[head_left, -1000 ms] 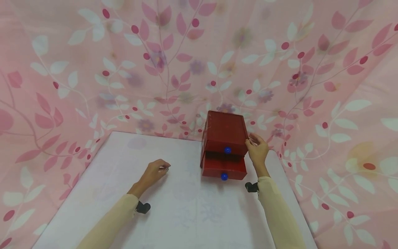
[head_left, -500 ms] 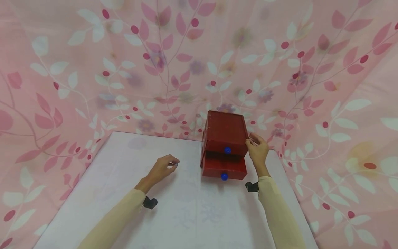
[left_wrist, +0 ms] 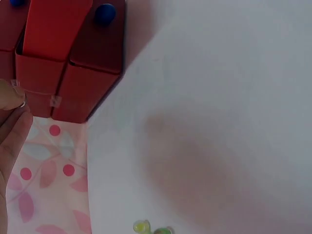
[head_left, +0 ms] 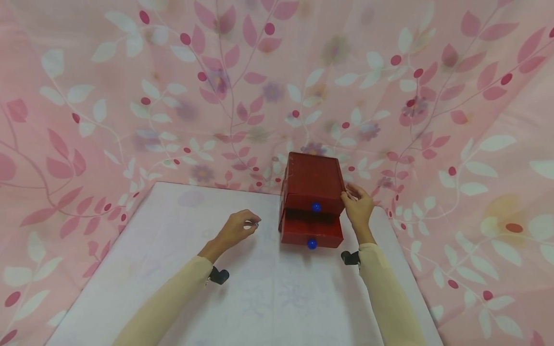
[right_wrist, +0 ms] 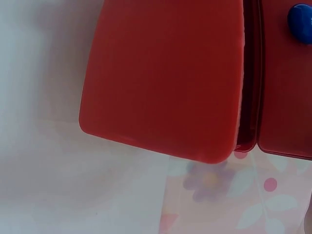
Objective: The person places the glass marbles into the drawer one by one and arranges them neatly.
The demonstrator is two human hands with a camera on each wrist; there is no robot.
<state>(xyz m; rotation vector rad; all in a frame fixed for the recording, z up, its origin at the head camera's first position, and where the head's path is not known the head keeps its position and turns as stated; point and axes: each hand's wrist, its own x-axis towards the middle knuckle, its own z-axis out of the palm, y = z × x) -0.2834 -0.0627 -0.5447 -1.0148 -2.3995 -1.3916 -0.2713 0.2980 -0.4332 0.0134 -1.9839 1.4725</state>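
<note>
Fingertips (left_wrist: 9, 96) of left hand (head_left: 237, 228) pinched on small shiny thing (left_wrist: 23, 103), mostly hidden, just left of red box (head_left: 316, 175); probably light, hard and slippery, best held by its edges. Right hand (head_left: 359, 207) loosely against box's right side. Blue-knobbed drawer (head_left: 326, 240) partly out, white table (head_left: 303, 317) beneath.

drawer box (head_left: 316, 175) on the table (head_left: 268, 298), curtain (head_left: 233, 96) right behind, left hand (head_left: 235, 229) to its left, right hand (head_left: 359, 207) at its right!
</note>
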